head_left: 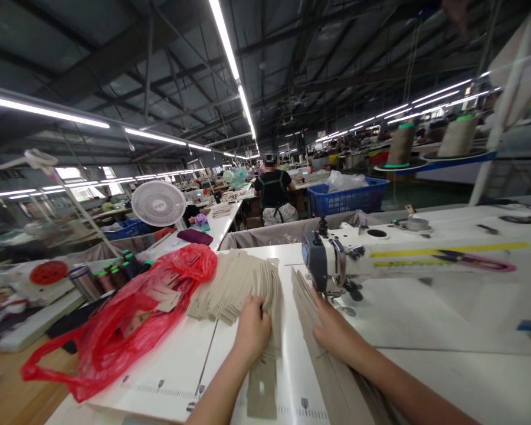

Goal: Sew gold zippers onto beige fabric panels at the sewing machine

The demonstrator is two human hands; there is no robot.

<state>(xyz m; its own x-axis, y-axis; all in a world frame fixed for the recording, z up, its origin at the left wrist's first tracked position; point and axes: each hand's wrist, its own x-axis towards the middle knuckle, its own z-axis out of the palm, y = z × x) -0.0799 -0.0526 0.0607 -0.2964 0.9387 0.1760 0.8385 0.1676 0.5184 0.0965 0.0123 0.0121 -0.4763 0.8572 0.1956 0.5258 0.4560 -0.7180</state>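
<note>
Beige fabric strips (234, 283) sit fanned in a big stack on my white sewing table (159, 360). My left hand (252, 330) is on the stack's right edge, fingers curled in; can't tell if it's actually gripping. My right hand (336, 336) is open, pressed flat on a second stack of strips (307, 307), right by the sewing machine head (325, 260). Red plastic bag (133, 319) touches the big stack's left side. Pink-handled snips (478, 261) lie on the machine bed. Co-worker (273, 189) sits further ahead, near a blue plastic crate (347, 198).
</note>
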